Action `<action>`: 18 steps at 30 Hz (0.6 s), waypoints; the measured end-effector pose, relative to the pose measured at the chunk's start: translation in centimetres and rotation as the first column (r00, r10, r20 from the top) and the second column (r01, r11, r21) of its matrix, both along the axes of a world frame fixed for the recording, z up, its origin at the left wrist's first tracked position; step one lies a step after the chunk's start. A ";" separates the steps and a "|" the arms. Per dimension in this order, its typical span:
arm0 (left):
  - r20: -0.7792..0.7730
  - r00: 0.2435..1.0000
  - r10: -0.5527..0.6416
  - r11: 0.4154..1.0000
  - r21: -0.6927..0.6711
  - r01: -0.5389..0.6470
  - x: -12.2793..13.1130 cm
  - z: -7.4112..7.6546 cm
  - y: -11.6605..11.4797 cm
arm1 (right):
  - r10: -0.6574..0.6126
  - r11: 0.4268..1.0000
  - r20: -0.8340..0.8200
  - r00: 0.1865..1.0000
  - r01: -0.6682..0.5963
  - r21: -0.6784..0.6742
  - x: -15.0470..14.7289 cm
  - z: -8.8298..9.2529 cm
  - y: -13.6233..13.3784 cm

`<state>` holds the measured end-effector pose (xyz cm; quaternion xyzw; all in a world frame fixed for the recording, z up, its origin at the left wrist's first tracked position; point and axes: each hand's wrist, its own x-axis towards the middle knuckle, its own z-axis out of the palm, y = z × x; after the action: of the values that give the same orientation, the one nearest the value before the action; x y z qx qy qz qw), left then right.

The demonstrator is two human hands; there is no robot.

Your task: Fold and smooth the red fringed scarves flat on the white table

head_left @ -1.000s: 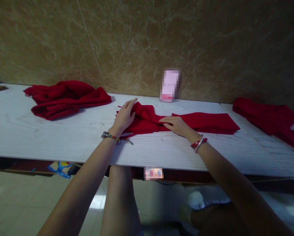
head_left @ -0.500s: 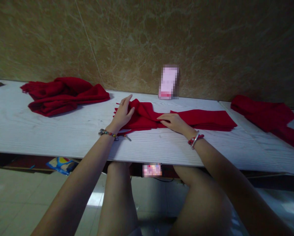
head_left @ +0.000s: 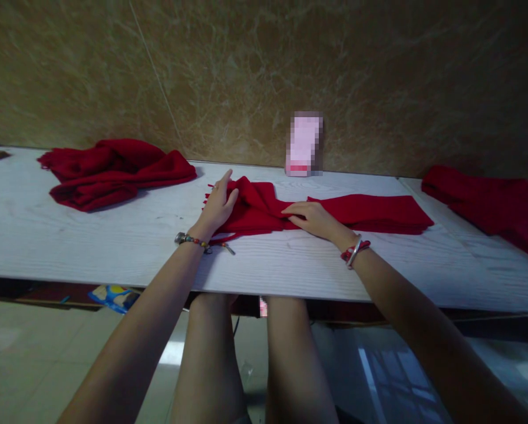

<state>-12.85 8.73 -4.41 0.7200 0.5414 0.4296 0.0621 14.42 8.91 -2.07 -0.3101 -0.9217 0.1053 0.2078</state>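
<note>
A long red scarf (head_left: 259, 206) with a fringe at its left end lies across the white table in front of me. It narrows and twists near its middle. My left hand (head_left: 220, 205) rests on the fringed end, fingers stretched out and thumb apart, with a ring on one finger. At the narrow part, my right hand (head_left: 312, 217) has thumb and fingertips closed on a fold of the cloth. To the right of that hand, the rest of the scarf lies flat in layers. Both wrists wear bracelets.
The white table (head_left: 114, 247) runs along a marbled wall (head_left: 228, 70). Another red cloth (head_left: 126, 171) lies crumpled at the left, and a further one (head_left: 480, 200) at the right. A blurred pink object (head_left: 303, 144) leans against the wall. A blue-and-yellow packet (head_left: 114, 296) sits below the tabletop.
My right leg has swung inward, closer to the left one. Both hands keep their places on the scarf, and the view has shifted slightly.
</note>
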 end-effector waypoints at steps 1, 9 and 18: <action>-0.007 1.000 0.003 1.000 -0.009 -0.003 0.1 0.1 0.0 | 0.003 1.000 0.004 1.000 -0.003 -0.001 0.0 0.0 0.1; 0.028 0.997 0.076 0.992 -0.102 -0.073 0.6 1.4 -0.5 | 0.060 0.998 0.065 0.996 -0.060 0.001 0.2 -0.5 0.0; 0.012 0.936 0.353 0.919 -0.194 -0.344 -0.5 2.0 -0.2 | 0.043 0.999 0.175 0.984 -0.037 -0.035 0.2 -0.5 -0.5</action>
<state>-13.36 8.48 -2.36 0.5928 0.6974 0.3973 0.0655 14.59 8.41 -2.56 -0.3029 -0.9407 0.0961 0.1188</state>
